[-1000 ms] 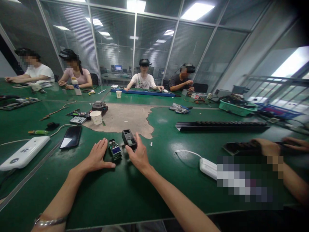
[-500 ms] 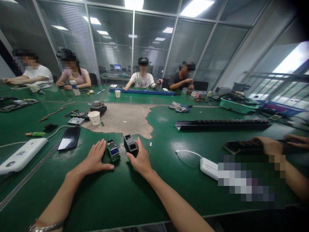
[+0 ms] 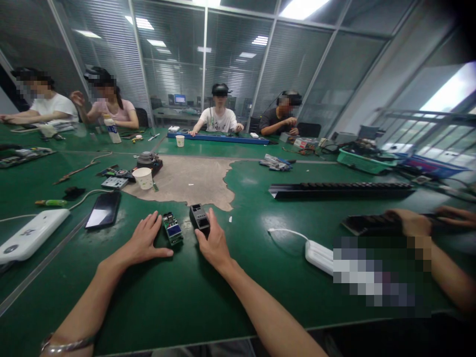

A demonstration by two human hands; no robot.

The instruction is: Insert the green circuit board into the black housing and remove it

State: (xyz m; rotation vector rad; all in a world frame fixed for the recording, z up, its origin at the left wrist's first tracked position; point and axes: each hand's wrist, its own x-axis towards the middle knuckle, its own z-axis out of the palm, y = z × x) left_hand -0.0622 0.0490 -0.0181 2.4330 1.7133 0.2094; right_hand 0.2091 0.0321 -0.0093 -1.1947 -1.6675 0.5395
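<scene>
My left hand (image 3: 144, 239) lies flat on the green table with fingers stretched out and thumb apart, holding nothing. Just right of its fingertips sits a small green circuit board assembly (image 3: 172, 231) with a dark blue display on top. My right hand (image 3: 214, 242) grips a dark grey plastic housing (image 3: 200, 217) from its right side, thumb at the near end and fingers along the far side. Rectangular cut-outs show in the housing's upper face. A narrow strip of table separates housing and board. The right hand's fingertips are partly hidden.
To the left are a phone (image 3: 103, 210), a white power bank (image 3: 33, 235) and a paper cup (image 3: 143, 178). On the right lie a long black rail (image 3: 342, 191), a white device with a cable (image 3: 319, 257) and a co-worker's hands (image 3: 412, 223). Several people sit across the table.
The view has shifted slightly. Both my hands, the board and the housing keep their places relative to one another. Across the table at left, a person has raised a hand.
</scene>
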